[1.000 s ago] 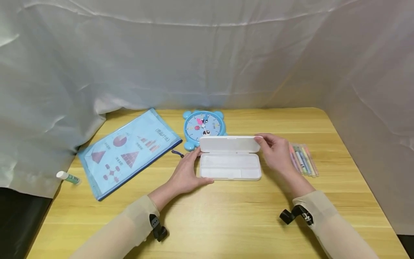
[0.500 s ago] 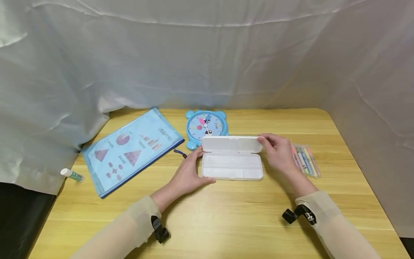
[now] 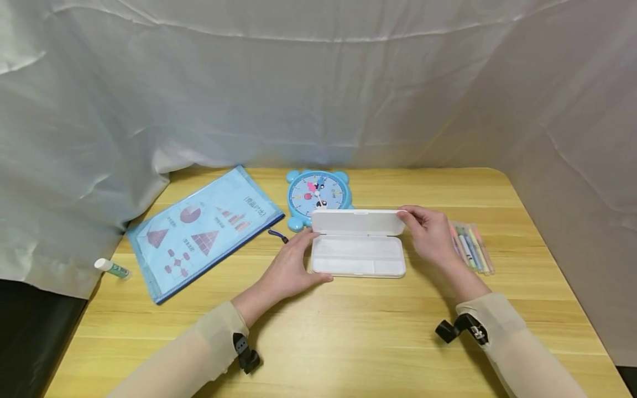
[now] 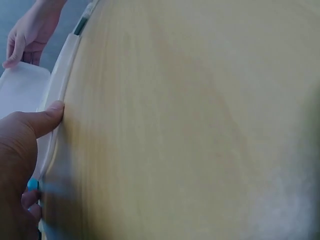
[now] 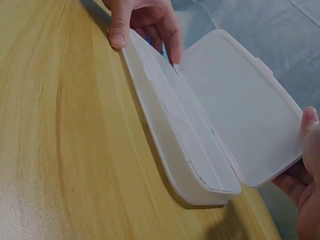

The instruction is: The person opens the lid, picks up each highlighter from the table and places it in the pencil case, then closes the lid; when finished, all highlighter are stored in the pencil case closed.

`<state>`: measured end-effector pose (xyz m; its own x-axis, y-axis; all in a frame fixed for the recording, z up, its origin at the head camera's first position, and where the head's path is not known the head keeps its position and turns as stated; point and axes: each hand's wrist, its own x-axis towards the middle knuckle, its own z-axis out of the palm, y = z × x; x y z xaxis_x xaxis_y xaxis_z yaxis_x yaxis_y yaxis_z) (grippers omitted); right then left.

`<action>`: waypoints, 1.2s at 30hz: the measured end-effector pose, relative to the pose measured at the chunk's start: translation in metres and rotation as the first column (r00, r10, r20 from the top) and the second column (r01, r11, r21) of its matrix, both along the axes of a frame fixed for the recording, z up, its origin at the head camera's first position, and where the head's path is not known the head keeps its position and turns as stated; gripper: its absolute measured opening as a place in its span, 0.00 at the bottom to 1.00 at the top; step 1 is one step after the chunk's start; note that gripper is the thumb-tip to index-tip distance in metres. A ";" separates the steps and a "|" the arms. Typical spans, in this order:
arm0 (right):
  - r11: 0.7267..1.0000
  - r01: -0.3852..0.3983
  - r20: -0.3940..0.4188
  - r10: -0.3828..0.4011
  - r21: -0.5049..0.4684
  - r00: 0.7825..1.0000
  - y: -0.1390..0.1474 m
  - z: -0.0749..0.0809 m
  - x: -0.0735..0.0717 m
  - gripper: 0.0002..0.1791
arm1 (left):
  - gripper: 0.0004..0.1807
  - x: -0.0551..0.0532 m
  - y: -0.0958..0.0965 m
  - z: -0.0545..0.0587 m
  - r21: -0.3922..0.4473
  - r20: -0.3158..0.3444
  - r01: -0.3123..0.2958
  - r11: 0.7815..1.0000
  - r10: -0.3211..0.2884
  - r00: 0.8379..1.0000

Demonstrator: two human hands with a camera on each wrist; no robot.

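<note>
A white plastic pencil case (image 3: 358, 255) lies on the table with its lid (image 3: 358, 223) raised on the hinge at the back. Shallow compartments show inside the base, with nothing in them. My left hand (image 3: 286, 268) holds the base's left end, thumb along the front edge and fingers round toward the back. In the right wrist view, the left thumb (image 5: 118, 37) sits at the front corner. My right hand (image 3: 429, 235) pinches the lid's right end between thumb and fingers. Behind the lid, a blue toy clock (image 3: 318, 190) is partly covered.
To the left lies a blue zip document pouch (image 3: 204, 232) with printed charts, and a dark blue zip pull (image 3: 277, 236). A glue stick (image 3: 112, 268) rests near the table's left edge. Several coloured pens (image 3: 471, 247) in a clear pack lie right of my right hand. Grey cloth (image 3: 318, 83) hangs behind.
The head view has shifted slightly, so everything sits a little further right in it. Both hands keep their hold, and the lid stays at the same angle.
</note>
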<state>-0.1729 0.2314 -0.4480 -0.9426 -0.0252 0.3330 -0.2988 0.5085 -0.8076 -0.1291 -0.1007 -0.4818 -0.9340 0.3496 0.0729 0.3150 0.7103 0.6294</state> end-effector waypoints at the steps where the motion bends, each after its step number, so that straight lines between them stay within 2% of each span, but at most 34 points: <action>1: 1.000 -0.002 0.001 0.002 0.003 1.000 0.000 0.001 0.000 0.12 | 0.56 0.000 0.000 0.001 -0.010 -0.002 0.003 1.000 -0.003 1.000; 7: 1.000 -0.006 0.003 0.006 0.012 1.000 0.001 0.002 0.001 0.12 | 0.62 -0.001 0.000 0.005 -0.055 -0.008 0.009 0.998 -0.010 1.000; 17: 1.000 -0.011 -0.023 0.011 -0.002 1.000 0.000 0.000 0.000 0.09 | 0.64 -0.001 0.000 0.008 -0.103 -0.034 0.033 0.994 -0.037 0.999; 30: 1.000 -0.019 -0.015 0.019 -0.002 1.000 0.002 0.001 0.001 0.09 | 0.66 -0.003 -0.001 0.010 -0.122 -0.008 0.061 0.991 -0.062 0.998; 36: 1.000 -0.020 -0.020 0.020 0.003 1.000 0.002 0.000 0.001 0.09 | 0.66 -0.006 -0.006 0.012 -0.142 0.039 0.117 0.983 -0.112 0.993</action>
